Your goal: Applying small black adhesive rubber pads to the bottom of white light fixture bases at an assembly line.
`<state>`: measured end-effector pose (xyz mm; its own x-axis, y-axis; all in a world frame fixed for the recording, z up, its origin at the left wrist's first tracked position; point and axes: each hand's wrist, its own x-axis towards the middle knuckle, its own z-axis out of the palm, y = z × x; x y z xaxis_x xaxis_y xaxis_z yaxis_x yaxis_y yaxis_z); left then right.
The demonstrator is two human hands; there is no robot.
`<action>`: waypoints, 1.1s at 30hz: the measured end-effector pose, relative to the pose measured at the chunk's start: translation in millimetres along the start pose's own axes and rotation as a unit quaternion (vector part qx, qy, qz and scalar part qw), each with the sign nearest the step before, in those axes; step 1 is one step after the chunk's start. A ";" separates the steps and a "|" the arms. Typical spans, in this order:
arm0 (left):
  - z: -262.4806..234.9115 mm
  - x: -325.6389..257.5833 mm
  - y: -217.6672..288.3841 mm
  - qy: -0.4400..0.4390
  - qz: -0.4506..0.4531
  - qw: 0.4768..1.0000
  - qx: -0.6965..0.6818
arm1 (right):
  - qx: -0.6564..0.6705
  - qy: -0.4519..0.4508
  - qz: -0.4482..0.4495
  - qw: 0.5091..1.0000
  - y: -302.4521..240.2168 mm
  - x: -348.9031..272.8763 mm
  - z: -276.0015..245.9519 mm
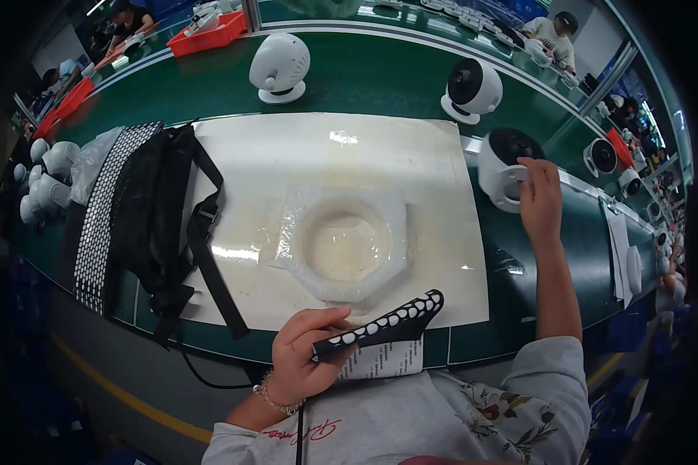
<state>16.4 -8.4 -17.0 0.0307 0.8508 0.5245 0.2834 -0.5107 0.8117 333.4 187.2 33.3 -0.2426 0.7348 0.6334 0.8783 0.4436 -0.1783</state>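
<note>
My left hand (pixel 301 358) grips a black strip with a row of white dots (pixel 388 322) near my chest, at the front edge of the white mat (pixel 302 155). A paper label (pixel 384 360) hangs just below the strip. My right hand (pixel 540 198) reaches out to the right and touches a round white fan with a black front (pixel 504 167) at the mat's right edge. A white octagonal foam holder (pixel 347 242) with a round hollow lies in the middle of the mat, wrapped in clear film.
A black mesh bag with straps (pixel 163 225) and a dotted sheet (pixel 105 217) lie on the left. Two more white fans (pixel 279 68) (pixel 471 91) stand on the green belt (pixel 380 77). Red trays (pixel 209 35) and other people sit beyond. Several fans line the right edge.
</note>
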 end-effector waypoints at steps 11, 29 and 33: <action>-1.1 -2.5 6.3 0.017 0.009 1.000 0.016 | 0.401 -0.231 -0.125 0.878 -165.9 46.0 -6.8; 2.4 -4.0 10.4 0.072 -0.165 0.960 -0.215 | 0.378 -0.188 -0.294 0.858 -135.8 -43.2 -10.7; 0.1 -5.1 1.9 0.077 -0.134 0.972 -0.176 | 0.420 -0.229 -0.229 0.848 -136.5 -41.0 -11.0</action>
<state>16.9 -13.6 -18.1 -0.1514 0.9444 0.2918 -0.0848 -0.3066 0.9481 228.0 90.9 39.9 -0.7819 0.4244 0.4567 0.0923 0.8033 -0.5884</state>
